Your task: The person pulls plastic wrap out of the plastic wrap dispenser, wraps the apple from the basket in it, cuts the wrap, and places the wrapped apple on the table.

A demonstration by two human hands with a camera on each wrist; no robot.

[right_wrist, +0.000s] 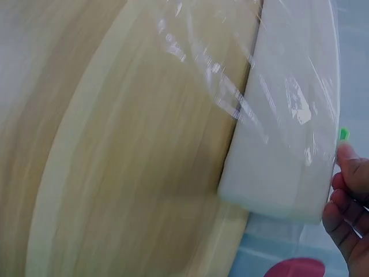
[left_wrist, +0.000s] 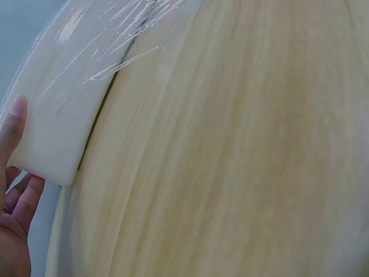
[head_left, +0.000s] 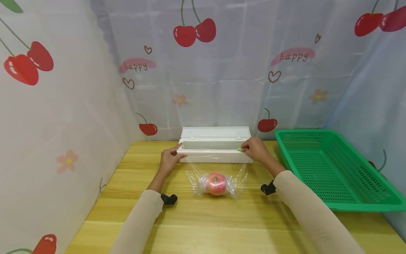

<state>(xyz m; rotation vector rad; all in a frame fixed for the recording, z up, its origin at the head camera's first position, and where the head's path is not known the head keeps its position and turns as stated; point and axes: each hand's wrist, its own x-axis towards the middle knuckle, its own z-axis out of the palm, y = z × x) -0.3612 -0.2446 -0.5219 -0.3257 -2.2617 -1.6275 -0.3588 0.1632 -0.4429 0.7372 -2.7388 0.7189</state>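
A long white cling film dispenser box (head_left: 215,157) stands near the back of the table, its lid (head_left: 215,132) tipped back. The left hand (head_left: 169,158) grips the box's left end, thumb on the front and fingers round the end, as the left wrist view (left_wrist: 20,196) also shows. At the right end, the right hand (head_left: 256,151) pinches a small green slider (right_wrist: 344,134) on the box's front edge. Clear cling film (right_wrist: 300,107) hangs over the front and runs down to a red apple (head_left: 216,184), which lies wrapped in crumpled film on the table.
A green slotted plastic basket (head_left: 364,206) sits to the right, close beside the right forearm. Behind the box hangs a curtain (head_left: 219,102) printed with cherries, and it also runs along both sides. Bare wood tabletop (head_left: 215,225) lies in front of the apple.
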